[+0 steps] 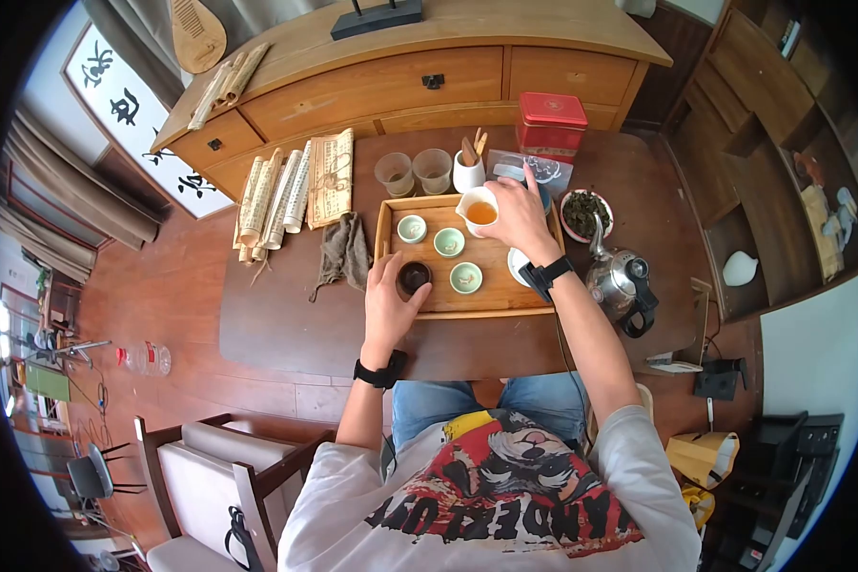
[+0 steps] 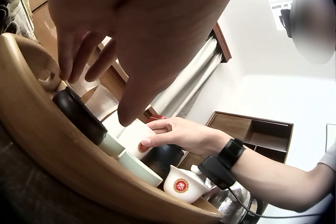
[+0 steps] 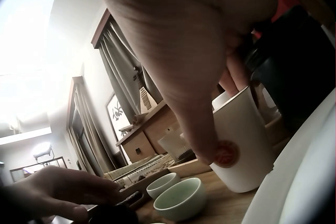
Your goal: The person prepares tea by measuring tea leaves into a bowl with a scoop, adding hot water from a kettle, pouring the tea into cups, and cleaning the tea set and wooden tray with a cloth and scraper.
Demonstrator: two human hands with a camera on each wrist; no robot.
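The dark cup [image 1: 415,277] is sitting near the near-left corner of the tray [image 1: 503,312], the left hand [image 1: 389,303] straddling it, whether gripping I cannot tell; beyond, the right hand [image 1: 521,215] is pinching the white pitcher [image 3: 248,137], partly hiding it.

For your right hand [image 1: 517,219], a narrow bare tray strip [image 1: 495,282] between nearest green cup [image 1: 466,290] and white bowl [image 1: 518,268]
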